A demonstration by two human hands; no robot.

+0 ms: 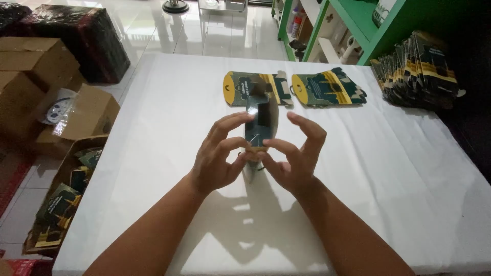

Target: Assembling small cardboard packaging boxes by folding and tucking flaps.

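Up above the white counter (153, 153), a small dark card box (261, 122) was pinched between the left hand (221, 153) and right hand (294, 158), with two flat boxes (294, 88) laid farther away.

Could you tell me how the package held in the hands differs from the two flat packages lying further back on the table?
The held package is lifted off the white table, pinched between the left hand and right hand; the flat packages lie untouched. The held one is bowed open into a curved shape, while the others are unfolded flat. All share dark green and yellow printing.
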